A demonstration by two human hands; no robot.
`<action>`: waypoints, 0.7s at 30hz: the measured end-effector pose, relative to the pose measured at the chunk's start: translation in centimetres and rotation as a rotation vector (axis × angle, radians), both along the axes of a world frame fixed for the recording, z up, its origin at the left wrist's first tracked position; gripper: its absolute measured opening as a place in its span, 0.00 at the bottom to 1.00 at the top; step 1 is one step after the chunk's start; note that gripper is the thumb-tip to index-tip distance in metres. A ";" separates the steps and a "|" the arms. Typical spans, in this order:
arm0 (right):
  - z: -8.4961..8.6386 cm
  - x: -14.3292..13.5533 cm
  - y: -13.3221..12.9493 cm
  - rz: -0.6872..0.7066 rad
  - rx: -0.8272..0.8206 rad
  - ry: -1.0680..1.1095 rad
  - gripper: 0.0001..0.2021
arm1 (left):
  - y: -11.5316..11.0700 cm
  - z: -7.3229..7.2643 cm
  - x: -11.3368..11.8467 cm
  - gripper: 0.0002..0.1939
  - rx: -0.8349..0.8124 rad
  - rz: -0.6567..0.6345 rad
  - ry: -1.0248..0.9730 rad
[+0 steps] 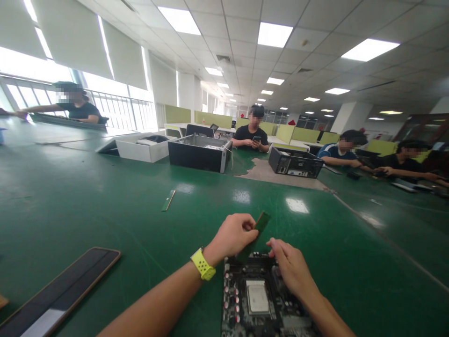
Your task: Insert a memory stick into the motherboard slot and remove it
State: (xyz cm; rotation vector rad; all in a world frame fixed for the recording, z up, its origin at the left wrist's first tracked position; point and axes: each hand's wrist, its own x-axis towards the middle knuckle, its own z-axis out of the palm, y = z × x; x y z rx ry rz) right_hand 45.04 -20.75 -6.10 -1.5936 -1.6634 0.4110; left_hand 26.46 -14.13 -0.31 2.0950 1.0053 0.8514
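Observation:
A green RAM stick [262, 222] is pinched between the thumb and fingers of my left hand [235, 236], tilted above the top edge of a dark motherboard [242, 271]. A yellow watch strap [202, 264] is on my left wrist. My right hand [289, 264] is over the board's upper right side, its fingers slightly bent and apart, with nothing visible in them. Whether it touches the board I cannot tell. A silver processor [257, 296] sits in the middle of the motherboard. Another RAM stick [169, 201] lies on the green table [140, 224], left of my hands.
A phone-like dark slab [66, 290] lies at the lower left. Across the table stand a white case [142, 149], a black computer case [196, 157] and another dark case [295, 164]. A person [250, 133] sits opposite; others sit left and right.

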 end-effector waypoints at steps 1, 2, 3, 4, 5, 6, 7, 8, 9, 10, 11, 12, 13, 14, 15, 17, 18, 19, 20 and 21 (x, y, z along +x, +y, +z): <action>0.0 0.0 0.0 -0.002 0.000 0.002 0.26 | 0.1 -0.1 0.0 0.04 -0.017 -0.005 -0.047; 0.0 -0.1 0.0 -0.005 0.005 0.014 0.26 | 0.2 -0.2 0.0 0.02 -0.035 -0.016 -0.090; 0.0 -0.1 -0.1 -0.005 0.014 0.034 0.25 | 0.2 -0.3 0.1 0.02 -0.057 -0.032 -0.131; 0.1 -0.2 -0.1 -0.002 0.024 0.060 0.24 | 0.2 -0.5 0.2 0.03 -0.087 -0.053 -0.167; 0.1 -0.2 -0.1 0.005 0.032 0.089 0.23 | 0.1 -0.6 0.3 0.04 -0.128 -0.078 -0.196; 0.1 -0.3 -0.1 0.011 0.037 0.118 0.22 | 0.1 -0.7 0.3 0.05 -0.175 -0.098 -0.222; 0.0 -0.3 -0.1 0.019 0.037 0.143 0.21 | 0.0 -0.7 0.4 0.05 -0.224 -0.113 -0.245; 0.0 -0.3 -0.1 0.026 0.035 0.161 0.21 | 0.0 -0.6 0.3 0.06 -0.273 -0.123 -0.267; 0.0 -0.3 0.0 0.032 0.032 0.170 0.20 | 0.0 -0.5 0.2 0.07 -0.317 -0.131 -0.284; -0.1 -0.2 0.0 0.037 0.030 0.170 0.19 | 0.1 -0.3 -0.1 0.08 -0.353 -0.136 -0.289; -0.1 -0.1 0.0 0.039 0.029 0.162 0.18 | 0.3 0.0 -0.4 0.08 -0.377 -0.139 -0.275; -0.2 0.1 0.1 0.037 0.028 0.151 0.16 | 0.6 0.3 -0.9 0.08 -0.384 -0.141 -0.233; -0.2 0.2 0.1 0.029 0.029 0.140 0.15 | 0.9 0.7 -1.5 0.08 -0.367 -0.143 -0.162; -0.3 0.3 0.2 0.015 0.031 0.132 0.14 | 1.2 1.0 -2.1 0.08 -0.322 -0.143 -0.065; -0.4 0.4 0.2 0.003 0.033 0.128 0.13 | 1.5 1.4 -2.7 0.08 -0.254 -0.147 0.047; -0.6 0.5 0.3 -0.011 0.034 0.130 0.13 | 1.8 1.9 -3.7 0.07 -0.121 -0.155 0.259; -0.7 0.5 0.3 -0.012 0.035 0.131 0.13 | 1.8 2.0 -4.0 0.07 -0.079 -0.158 0.347; -0.8 0.4 0.3 -0.010 0.038 0.128 0.13 | 1.8 2.1 -4.2 0.06 -0.058 -0.156 0.421; -0.9 0.4 0.3 -0.008 0.039 0.123 0.13 | 1.6 2.1 -4.2 0.06 -0.050 -0.149 0.482; -1.0 0.3 0.3 -0.009 0.040 0.113 0.13 | 1.5 2.0 -4.2 0.06 -0.044 -0.140 0.532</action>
